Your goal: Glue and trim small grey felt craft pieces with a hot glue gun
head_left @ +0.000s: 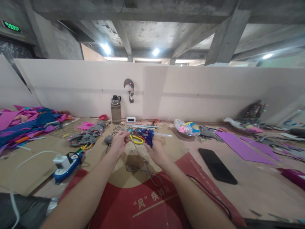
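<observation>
My left hand (120, 141) is raised over the cardboard mat, its fingers pinched on a thin grey cord (139, 157) that hangs down and loops on the mat. Just to its right, my right hand (156, 149) has its fingers curled by the same cord, close to a blue glue gun (148, 136). Whether the right hand grips the gun or only the cord is unclear. Yellow-handled scissors (136, 139) lie between the two hands. A small grey ball (108, 139) rests left of my left hand.
A dark water bottle (116, 109) stands against the white partition. Grey felt pieces (84, 137) and bright foam scraps (26, 122) lie at left, a power strip (66, 163) near left. A black phone (217, 165) and purple foam sheets (240, 146) lie at right.
</observation>
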`<state>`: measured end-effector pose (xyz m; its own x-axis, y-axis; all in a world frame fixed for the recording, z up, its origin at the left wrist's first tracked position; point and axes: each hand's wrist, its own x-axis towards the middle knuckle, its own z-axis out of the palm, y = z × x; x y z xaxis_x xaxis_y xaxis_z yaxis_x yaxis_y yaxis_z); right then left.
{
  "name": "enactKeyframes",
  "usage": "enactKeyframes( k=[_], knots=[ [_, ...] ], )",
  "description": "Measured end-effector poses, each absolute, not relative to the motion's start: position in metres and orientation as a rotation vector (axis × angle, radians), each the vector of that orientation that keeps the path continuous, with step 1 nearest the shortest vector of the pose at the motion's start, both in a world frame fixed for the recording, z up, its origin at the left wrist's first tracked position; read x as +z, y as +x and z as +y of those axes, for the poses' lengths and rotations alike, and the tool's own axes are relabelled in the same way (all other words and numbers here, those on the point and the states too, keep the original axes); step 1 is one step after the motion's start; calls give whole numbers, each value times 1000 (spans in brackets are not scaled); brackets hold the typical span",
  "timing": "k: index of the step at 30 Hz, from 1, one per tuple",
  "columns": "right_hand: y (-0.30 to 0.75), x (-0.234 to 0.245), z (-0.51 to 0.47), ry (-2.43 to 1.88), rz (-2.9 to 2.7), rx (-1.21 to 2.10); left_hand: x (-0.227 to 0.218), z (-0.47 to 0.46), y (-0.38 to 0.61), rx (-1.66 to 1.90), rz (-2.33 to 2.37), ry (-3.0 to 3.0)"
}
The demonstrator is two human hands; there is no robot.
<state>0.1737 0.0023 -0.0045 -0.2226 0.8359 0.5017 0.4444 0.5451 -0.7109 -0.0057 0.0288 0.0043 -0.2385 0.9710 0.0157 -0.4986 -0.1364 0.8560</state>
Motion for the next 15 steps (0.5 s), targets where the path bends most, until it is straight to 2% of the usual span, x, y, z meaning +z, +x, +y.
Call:
enactKeyframes(
  k=[15],
  knots=[
    [173, 0, -1, -1065, -1868, 537, 1, 31, -7, 1644, 922, 768]
  ],
)
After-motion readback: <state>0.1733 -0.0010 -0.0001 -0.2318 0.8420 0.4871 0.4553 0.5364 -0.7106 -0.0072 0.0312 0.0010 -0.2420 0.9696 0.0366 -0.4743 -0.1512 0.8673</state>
